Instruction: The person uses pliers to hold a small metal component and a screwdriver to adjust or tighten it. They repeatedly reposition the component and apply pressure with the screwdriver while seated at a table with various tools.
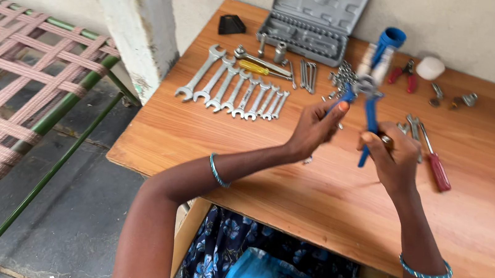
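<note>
— Where are the hands?
— Over a wooden desk (328, 198) against a pale wall. A wrench row (235, 85) lies left of them, bare wood just below.
— And the fingers?
— Left hand (314, 128) and right hand (391, 158) each curl closed around a handle of blue-handled pliers (371, 103), raised between them.

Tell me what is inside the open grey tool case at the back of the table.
The grey tool case holds rows of small metal sockets in its lower tray; its raised lid shows empty moulded slots.
</note>
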